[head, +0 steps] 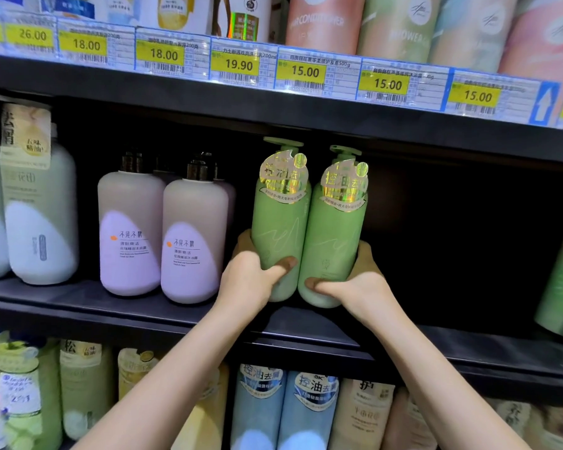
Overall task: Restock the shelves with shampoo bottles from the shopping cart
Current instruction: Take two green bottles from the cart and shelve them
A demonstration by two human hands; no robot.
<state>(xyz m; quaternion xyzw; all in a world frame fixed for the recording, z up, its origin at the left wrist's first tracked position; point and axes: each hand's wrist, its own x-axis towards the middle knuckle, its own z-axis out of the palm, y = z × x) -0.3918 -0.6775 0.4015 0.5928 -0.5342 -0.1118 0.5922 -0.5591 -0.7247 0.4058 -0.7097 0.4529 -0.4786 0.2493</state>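
Shampoo bottles, 2 green (281, 235) (333, 248), upright side by side and touching, at the front edge of the middle shelf (111, 306), just right of 2 purple bottles (189, 251). Cannot tell whether the bases rest on the shelf or hang just above it; both wrists cover the edge there.

Left hand (251, 277) wraps the lower body of the left bottle, thumb across the front, fingers curled behind. Right hand (355, 277) grips the lower body of the right bottle the same way, thumb in front.

Axis: long axis vertical on both, pump heads up, close under the shelf above (273, 102). Front labels with foil tags face outward.

Handling (judgement): rigid plastic, smooth and rounded, likely full and fairly heavy for a 1-hand hold. Matte wall could slip under a loose grip. Low hold leaves the weight above the hand, so tipping is the risk; a mid-body hold is steadier. Pumps are the weak part; avoid lifting by them or knocking them on the shelf above.

Dark gap lies right of the pair, toward the shelf's right end.
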